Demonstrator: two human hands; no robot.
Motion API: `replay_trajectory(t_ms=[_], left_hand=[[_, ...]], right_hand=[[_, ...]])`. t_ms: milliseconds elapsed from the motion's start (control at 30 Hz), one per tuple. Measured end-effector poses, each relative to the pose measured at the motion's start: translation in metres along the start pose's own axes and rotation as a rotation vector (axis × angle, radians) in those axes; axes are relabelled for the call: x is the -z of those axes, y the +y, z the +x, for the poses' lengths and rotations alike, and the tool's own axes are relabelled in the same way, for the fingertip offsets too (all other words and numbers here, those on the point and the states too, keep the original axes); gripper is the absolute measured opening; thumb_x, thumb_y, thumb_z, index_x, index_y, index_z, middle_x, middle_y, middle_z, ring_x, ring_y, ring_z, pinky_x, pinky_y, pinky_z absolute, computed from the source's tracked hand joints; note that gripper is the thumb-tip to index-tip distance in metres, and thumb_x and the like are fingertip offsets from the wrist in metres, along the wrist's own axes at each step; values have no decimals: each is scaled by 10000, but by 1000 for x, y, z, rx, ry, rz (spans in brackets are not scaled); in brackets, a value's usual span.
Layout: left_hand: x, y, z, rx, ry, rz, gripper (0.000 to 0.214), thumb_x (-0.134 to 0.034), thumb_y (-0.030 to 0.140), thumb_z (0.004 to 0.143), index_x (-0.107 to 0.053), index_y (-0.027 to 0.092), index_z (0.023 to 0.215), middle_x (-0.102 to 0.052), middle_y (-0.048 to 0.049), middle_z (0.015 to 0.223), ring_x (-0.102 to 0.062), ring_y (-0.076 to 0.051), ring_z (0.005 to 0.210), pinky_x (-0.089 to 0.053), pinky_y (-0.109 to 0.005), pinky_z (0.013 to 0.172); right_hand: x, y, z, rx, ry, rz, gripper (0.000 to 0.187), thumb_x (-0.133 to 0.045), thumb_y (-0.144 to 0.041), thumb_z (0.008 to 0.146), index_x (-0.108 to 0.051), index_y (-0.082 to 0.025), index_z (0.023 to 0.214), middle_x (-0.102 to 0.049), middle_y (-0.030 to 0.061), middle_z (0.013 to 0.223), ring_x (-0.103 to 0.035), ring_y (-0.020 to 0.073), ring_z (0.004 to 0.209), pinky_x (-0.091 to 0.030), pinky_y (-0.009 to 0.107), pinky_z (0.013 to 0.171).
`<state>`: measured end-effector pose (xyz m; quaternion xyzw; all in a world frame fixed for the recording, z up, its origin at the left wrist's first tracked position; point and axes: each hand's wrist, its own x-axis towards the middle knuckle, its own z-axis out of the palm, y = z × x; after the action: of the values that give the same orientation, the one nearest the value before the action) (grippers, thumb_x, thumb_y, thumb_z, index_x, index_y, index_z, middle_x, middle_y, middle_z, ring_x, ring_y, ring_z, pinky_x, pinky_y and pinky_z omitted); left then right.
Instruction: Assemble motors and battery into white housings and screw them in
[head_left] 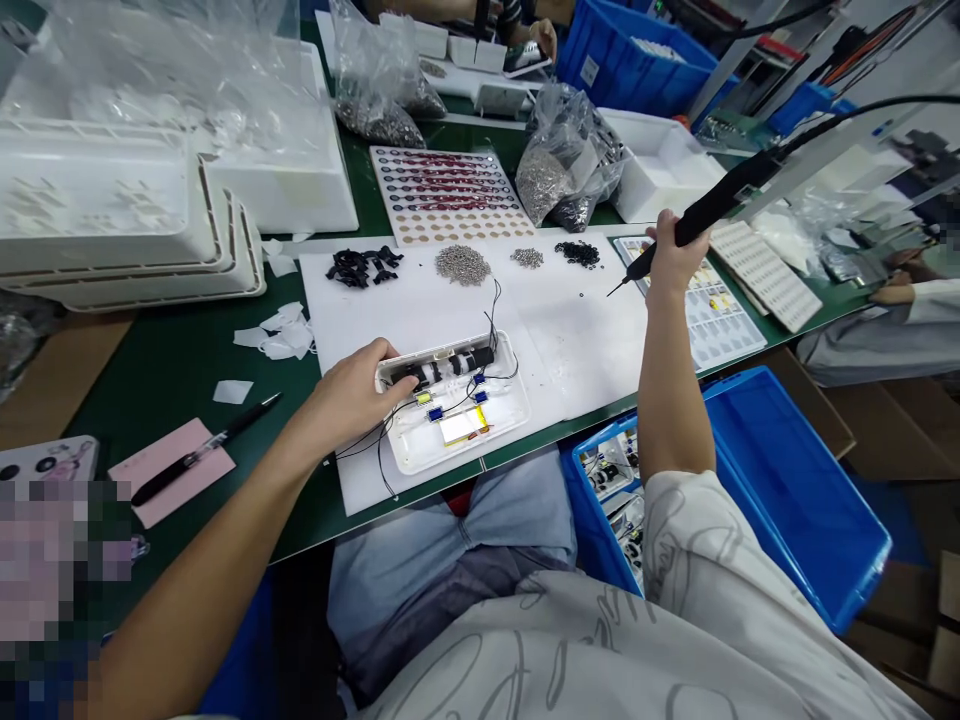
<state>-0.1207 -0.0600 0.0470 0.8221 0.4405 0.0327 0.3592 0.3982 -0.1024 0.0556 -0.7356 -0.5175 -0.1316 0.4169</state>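
Observation:
My left hand (352,392) rests curled on the left end of a white plastic housing (501,412) lying on a white sheet (585,330). Inside the housing sit a black-and-white cylindrical part (448,367), thin black wires, small blue and yellow parts and a flat yellowish cell (463,426). My right hand (673,255) is raised over the sheet's right edge, closed round a black electric screwdriver (716,205) whose tip points down and left. Piles of black clips (363,266), silver screws (463,264) and black rings (577,253) lie along the sheet's far edge.
Stacked white trays (112,215) stand at the left, bags of small parts (562,160) behind. A card of red-wired parts (446,190) lies at the back. A blue bin (795,490) sits by my right knee. A pen (206,448) lies on pink paper at the left. Another person's hand (896,290) is at far right.

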Motion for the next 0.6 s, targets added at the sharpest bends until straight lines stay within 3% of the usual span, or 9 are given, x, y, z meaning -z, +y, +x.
replay_trajectory(t_ms=[100, 167, 300, 400, 500, 600], left_hand=[[-3, 5, -6, -31, 64, 175, 360, -497, 542, 959, -558, 228, 1123, -684, -140, 1274, -667, -358, 1101, -487, -445, 868], [-6, 9, -11, -78, 137, 286, 355, -491, 466, 990, -567, 208, 1223, -644, -170, 1355, -651, -385, 1190, -497, -504, 966], [-12, 15, -17, -176, 231, 451, 345, -492, 326, 1006, -536, 195, 1322, -631, -182, 1347, -639, -369, 1211, -515, -501, 986], [-14, 17, -18, -194, 242, 498, 324, -487, 287, 1009, -535, 199, 1317, -629, -181, 1359, -640, -361, 1198, -513, -488, 966], [-15, 16, -17, -189, 225, 472, 318, -481, 297, 1018, -539, 200, 1314, -642, -176, 1355, -639, -362, 1211, -496, -496, 1000], [-14, 13, -16, -184, 205, 415, 364, -473, 324, 1022, -532, 187, 1354, -649, -176, 1358, -642, -365, 1221, -471, -514, 1052]], right_hand=[[-14, -11, 4, -126, 76, 56, 1160, 179, -888, 857, -497, -172, 1472, -582, 65, 789, -436, 143, 718, -382, 342, 693], [-28, -25, 1, -154, 93, 94, 1181, 243, -860, 845, -500, -178, 1459, -548, 48, 724, -448, 146, 696, -391, 359, 694], [-68, -68, -7, -229, 118, 275, 1229, 302, -879, 723, -516, -283, 1421, -616, 96, 794, -447, 162, 795, -418, 402, 751], [-106, -101, -13, -244, 91, 399, 1309, 357, -883, 632, -515, -275, 1394, -621, 83, 855, -493, 159, 867, -454, 410, 796], [-136, -123, -20, -216, 55, 421, 1264, 345, -886, 695, -512, -233, 1353, -611, 94, 914, -584, 177, 943, -480, 409, 822], [-151, -133, -25, -227, 47, 473, 1116, 294, -858, 823, -448, -187, 1320, -595, 120, 989, -643, 202, 949, -486, 402, 785]])
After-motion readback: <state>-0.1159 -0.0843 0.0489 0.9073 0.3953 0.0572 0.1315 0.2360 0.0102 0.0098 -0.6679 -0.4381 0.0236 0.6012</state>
